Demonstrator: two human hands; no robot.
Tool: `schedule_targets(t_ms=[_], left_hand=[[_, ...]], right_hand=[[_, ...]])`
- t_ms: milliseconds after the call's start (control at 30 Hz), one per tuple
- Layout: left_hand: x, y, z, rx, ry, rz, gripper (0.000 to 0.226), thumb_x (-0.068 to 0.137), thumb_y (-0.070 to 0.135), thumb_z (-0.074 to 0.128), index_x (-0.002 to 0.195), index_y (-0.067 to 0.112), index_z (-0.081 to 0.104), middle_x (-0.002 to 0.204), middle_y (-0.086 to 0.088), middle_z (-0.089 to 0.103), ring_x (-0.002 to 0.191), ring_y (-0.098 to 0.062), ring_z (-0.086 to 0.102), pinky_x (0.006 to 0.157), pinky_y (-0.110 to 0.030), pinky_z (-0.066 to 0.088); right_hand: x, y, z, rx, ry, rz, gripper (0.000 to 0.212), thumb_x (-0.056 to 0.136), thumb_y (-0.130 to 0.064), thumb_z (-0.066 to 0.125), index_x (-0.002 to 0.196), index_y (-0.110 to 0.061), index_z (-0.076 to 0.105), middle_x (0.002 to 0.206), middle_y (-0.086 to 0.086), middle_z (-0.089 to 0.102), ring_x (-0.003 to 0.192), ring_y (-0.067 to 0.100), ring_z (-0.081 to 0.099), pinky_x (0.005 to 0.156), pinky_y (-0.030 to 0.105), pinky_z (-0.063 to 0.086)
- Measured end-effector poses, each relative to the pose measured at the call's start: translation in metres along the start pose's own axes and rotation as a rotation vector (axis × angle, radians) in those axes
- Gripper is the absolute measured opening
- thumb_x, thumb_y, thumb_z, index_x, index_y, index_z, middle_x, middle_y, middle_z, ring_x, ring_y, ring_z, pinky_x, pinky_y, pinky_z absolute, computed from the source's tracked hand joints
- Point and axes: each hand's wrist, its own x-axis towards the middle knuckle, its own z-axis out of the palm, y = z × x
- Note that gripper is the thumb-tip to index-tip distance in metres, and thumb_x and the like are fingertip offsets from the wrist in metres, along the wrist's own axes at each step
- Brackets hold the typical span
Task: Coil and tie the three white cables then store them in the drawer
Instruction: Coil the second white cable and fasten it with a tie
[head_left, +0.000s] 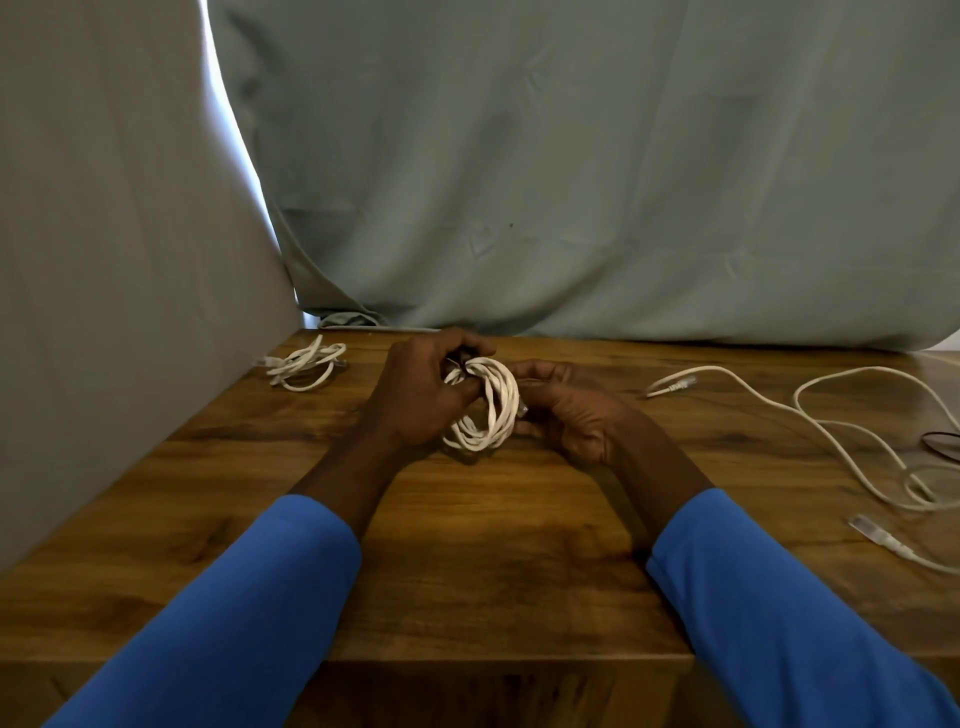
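Between both hands, above the middle of the wooden table (467, 545), I hold a coiled white cable (491, 410). My left hand (415, 395) grips the top of the coil, with something dark pinched at its fingertips. My right hand (566, 410) holds the coil's right side near a clear plug. A second white cable (306, 364) lies bundled at the back left of the table. A third white cable (831, 431) sprawls loose across the right side, one plug (675, 385) pointing toward the middle and another plug (867, 527) near the front right.
Grey-green cloth (571, 182) hangs behind the table and a pale sheet (119, 260) closes off the left side. A thin dark loop (943, 444) lies at the right edge. The table's front edge (493, 660) runs between my blue sleeves. No drawer is visible.
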Motion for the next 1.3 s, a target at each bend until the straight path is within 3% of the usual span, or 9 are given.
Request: schedule_targets(t_ms=[100, 200, 367, 600, 700, 933, 1100, 1200, 1300], left_hand=[[0.001, -0.001, 0.001, -0.065, -0.027, -0.074, 0.034, 0.079, 0.011, 0.085, 0.110, 0.022, 0.077, 0.100, 0.008, 0.076, 0.091, -0.006, 0.072, 0.086, -0.039, 0.062], [0.001, -0.004, 0.002, -0.106, -0.073, -0.158, 0.034, 0.076, 0.017, 0.090, 0.106, 0.026, 0.077, 0.101, 0.008, 0.076, 0.093, -0.006, 0.073, 0.087, -0.041, 0.062], [0.000, -0.004, 0.002, -0.173, -0.173, -0.241, 0.027, 0.074, 0.020, 0.091, 0.097, 0.028, 0.080, 0.095, 0.004, 0.079, 0.090, -0.018, 0.076, 0.084, -0.053, 0.063], [0.000, 0.002, 0.002, -0.237, -0.160, -0.239, 0.032, 0.070, 0.012, 0.093, 0.098, 0.021, 0.079, 0.096, -0.003, 0.078, 0.088, -0.024, 0.076, 0.082, -0.053, 0.063], [0.000, 0.001, 0.003, -0.219, -0.167, -0.234, 0.029, 0.072, 0.007, 0.090, 0.095, 0.019, 0.076, 0.095, -0.003, 0.077, 0.085, -0.025, 0.076, 0.077, -0.054, 0.063], [-0.003, 0.002, 0.008, -0.254, -0.247, -0.227, 0.019, 0.087, 0.002, 0.072, 0.099, 0.015, 0.080, 0.090, -0.005, 0.079, 0.082, -0.024, 0.076, 0.076, -0.044, 0.062], [-0.004, 0.002, 0.015, -0.524, -0.240, -0.343, 0.036, 0.079, 0.021, 0.064, 0.093, -0.011, 0.072, 0.090, -0.032, 0.070, 0.080, -0.032, 0.064, 0.076, -0.040, 0.049], [-0.003, 0.003, 0.018, -0.601, -0.168, -0.458, 0.030, 0.099, 0.023, 0.061, 0.090, -0.003, 0.075, 0.089, -0.020, 0.074, 0.082, -0.029, 0.068, 0.079, -0.038, 0.052], [-0.005, 0.004, 0.024, -0.583, -0.181, -0.483, 0.023, 0.102, 0.014, 0.062, 0.085, 0.007, 0.077, 0.075, -0.008, 0.076, 0.060, -0.013, 0.070, 0.058, -0.022, 0.054]], right_hand=[[-0.003, 0.000, 0.003, -0.153, 0.076, -0.117, 0.026, 0.084, 0.016, 0.067, 0.107, 0.006, 0.073, 0.085, 0.017, 0.077, 0.068, 0.020, 0.074, 0.058, 0.028, 0.061], [0.001, 0.005, 0.005, -0.332, 0.208, -0.268, 0.019, 0.083, 0.013, 0.073, 0.100, 0.005, 0.076, 0.092, 0.018, 0.078, 0.078, 0.024, 0.075, 0.067, 0.030, 0.063], [0.014, 0.010, -0.004, -0.443, 0.357, -0.338, 0.008, 0.086, -0.007, 0.081, 0.092, -0.012, 0.082, 0.095, 0.003, 0.080, 0.097, 0.026, 0.075, 0.091, 0.054, 0.060], [0.013, 0.010, -0.004, -0.453, 0.406, -0.400, 0.008, 0.086, -0.006, 0.080, 0.092, -0.010, 0.083, 0.087, 0.000, 0.080, 0.084, 0.014, 0.076, 0.084, 0.035, 0.063], [0.013, 0.011, -0.003, -0.398, 0.423, -0.391, 0.011, 0.086, -0.003, 0.080, 0.086, -0.014, 0.082, 0.084, 0.000, 0.080, 0.084, 0.017, 0.076, 0.083, 0.038, 0.063], [0.014, 0.006, 0.001, -0.344, 0.407, -0.474, 0.023, 0.085, -0.001, 0.079, 0.082, -0.024, 0.082, 0.082, 0.000, 0.079, 0.089, 0.033, 0.075, 0.088, 0.051, 0.062], [0.014, 0.009, 0.003, -0.295, 0.372, -0.436, 0.016, 0.084, 0.000, 0.080, 0.088, -0.015, 0.084, 0.085, 0.010, 0.080, 0.087, 0.036, 0.076, 0.087, 0.057, 0.061], [0.015, 0.011, 0.001, -0.313, 0.360, -0.443, 0.014, 0.083, -0.003, 0.082, 0.088, -0.016, 0.084, 0.086, 0.010, 0.080, 0.089, 0.036, 0.076, 0.089, 0.056, 0.061], [0.014, 0.010, 0.003, -0.218, 0.313, -0.401, 0.016, 0.087, 0.001, 0.077, 0.089, -0.014, 0.083, 0.087, 0.012, 0.079, 0.084, 0.033, 0.075, 0.088, 0.052, 0.062]])
